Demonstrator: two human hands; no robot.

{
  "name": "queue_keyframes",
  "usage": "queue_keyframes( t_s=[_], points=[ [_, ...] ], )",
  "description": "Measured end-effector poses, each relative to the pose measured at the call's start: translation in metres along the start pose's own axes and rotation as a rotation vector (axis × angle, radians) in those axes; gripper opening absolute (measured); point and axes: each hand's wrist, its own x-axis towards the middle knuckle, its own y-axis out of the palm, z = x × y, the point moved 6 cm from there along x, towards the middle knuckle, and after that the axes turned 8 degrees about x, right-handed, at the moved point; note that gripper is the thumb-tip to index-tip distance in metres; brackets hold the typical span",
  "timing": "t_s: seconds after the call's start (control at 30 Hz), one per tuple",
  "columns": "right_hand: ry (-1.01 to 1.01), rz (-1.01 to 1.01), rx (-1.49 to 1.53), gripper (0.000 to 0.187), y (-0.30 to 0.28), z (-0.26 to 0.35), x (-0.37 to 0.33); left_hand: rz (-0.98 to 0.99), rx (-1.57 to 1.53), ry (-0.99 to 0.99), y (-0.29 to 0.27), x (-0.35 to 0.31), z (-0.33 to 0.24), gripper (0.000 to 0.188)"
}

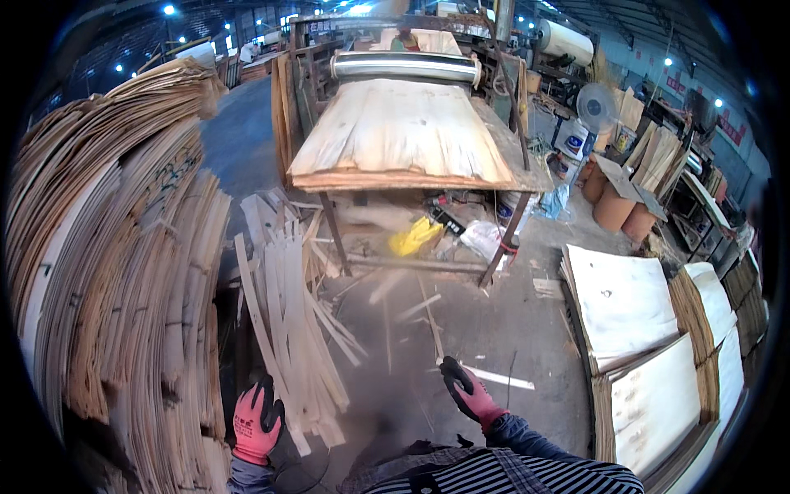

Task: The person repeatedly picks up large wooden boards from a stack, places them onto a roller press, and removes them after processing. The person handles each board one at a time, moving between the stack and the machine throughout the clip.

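My left hand (257,420), in a pink glove with black fingertips, hangs low with its fingers stretched out and nothing in it. It is nearest to a heap of long thin wood strips (290,329) and the tall pile of veneer sheets (156,329) on the left. My right hand (471,393), gloved the same way, is held out in front of me, thumb and fingers apart, holding nothing. Beyond it a pale wood strip (498,378) lies on the floor. Ahead, a stack of veneer sheets (403,136) rests on a metal-framed table before a shiny roller (405,66).
Squared stacks of veneer (619,300) stand at the right. Under the table lie a yellow bag (415,237) and a white bag (485,240). A fan (597,107), buckets (574,142) and brown drums (614,206) stand far right. A person (404,39) is behind the roller.
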Motion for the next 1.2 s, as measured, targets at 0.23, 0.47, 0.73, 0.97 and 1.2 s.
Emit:
queue_keyframes(
  t_s=[0.23,0.47,0.73,0.97,1.2],
  points=[
    [0.018,-0.188,-0.062,0.043,-0.065,0.04,0.114,0.041,-0.084,0.176,0.063,0.208,-0.015,0.061],
    [-0.075,-0.405,-0.091,0.039,-0.161,0.003,0.273,-0.004,-0.136,0.24,0.141,0.393,-0.039,0.061],
    [-0.201,-0.104,-0.274,0.053,-0.203,0.021,0.506,0.026,-0.117,0.07,0.22,0.535,-0.027,0.066],
    [-0.39,0.079,-0.415,0.058,-0.151,0.103,0.67,-0.044,-0.059,-0.047,0.228,0.66,0.014,0.058],
    [-0.53,0.32,-0.731,0.068,-0.075,0.125,0.796,-0.028,0.208,-0.185,0.314,0.78,0.076,0.076]
  ],
)
